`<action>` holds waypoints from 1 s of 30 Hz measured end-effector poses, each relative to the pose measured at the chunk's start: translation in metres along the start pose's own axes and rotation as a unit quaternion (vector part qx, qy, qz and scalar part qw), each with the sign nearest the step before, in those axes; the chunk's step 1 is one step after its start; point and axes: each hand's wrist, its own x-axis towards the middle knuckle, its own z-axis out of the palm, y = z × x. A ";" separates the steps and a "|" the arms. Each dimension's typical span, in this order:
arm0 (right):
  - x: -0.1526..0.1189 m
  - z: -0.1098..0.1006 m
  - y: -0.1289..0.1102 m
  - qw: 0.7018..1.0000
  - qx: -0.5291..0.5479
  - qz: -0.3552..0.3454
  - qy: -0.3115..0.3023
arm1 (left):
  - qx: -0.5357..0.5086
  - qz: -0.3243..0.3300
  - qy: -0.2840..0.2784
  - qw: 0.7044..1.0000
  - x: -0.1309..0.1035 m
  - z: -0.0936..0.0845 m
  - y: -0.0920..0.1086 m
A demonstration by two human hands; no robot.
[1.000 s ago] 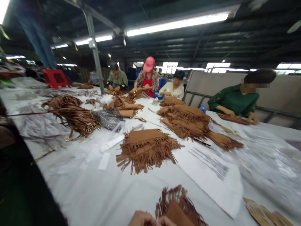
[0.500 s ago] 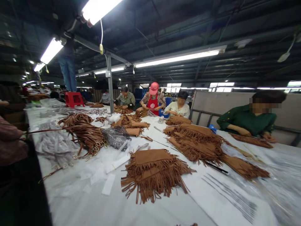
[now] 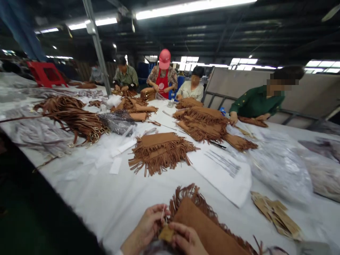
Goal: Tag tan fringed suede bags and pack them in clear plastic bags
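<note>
Low in the head view, my left hand point(image 3: 149, 226) has its fingertips pinched on a thin white string point(image 3: 163, 212). My right hand point(image 3: 188, 238) is closed on the edge of a small tan tag point(image 3: 166, 233), to which the string seems to run. Just beyond and to the right of both hands lies a brown fringed bag point(image 3: 204, 226), its fringe spread along the far edge. The bag's near end runs out of the picture.
Two stacked fringed pieces point(image 3: 160, 150) lie ahead on the white table point(image 3: 106, 198). Brown straps with metal clasps point(image 3: 87, 125) are at left. A white printed bag point(image 3: 220, 173), clear plastic point(image 3: 281, 166) and tan tags point(image 3: 276, 214) lie right. Co-workers sit opposite.
The view has tipped downward and tilted. Both my hands, the tag and the near fringed bag have come into sight at the bottom. A co-worker in green has shifted a hand.
</note>
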 end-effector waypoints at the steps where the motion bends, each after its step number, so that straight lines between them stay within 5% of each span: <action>1: -0.005 0.004 -0.002 1.000 0.000 -0.008 0.001 | -0.013 -0.009 0.012 1.000 -0.003 -0.003 -0.001; 6: 0.007 0.017 -0.010 0.990 -0.054 -0.056 0.117 | -0.030 -0.043 0.033 0.998 -0.008 -0.013 0.001; 11: 0.023 0.022 -0.006 0.992 0.060 -0.037 0.103 | 0.027 0.004 0.001 1.000 -0.003 -0.012 0.000; 17: 0.025 0.019 -0.017 0.985 -0.141 -0.079 0.064 | 0.271 0.057 -0.050 0.960 0.003 -0.009 0.010; 21: 0.024 0.019 -0.017 0.969 -0.219 -0.104 0.047 | 0.344 0.079 -0.063 0.934 0.004 -0.007 0.023; 30: -0.013 -0.005 0.007 0.970 -0.132 -0.091 0.186 | 0.435 0.193 0.117 0.872 0.028 -0.044 0.070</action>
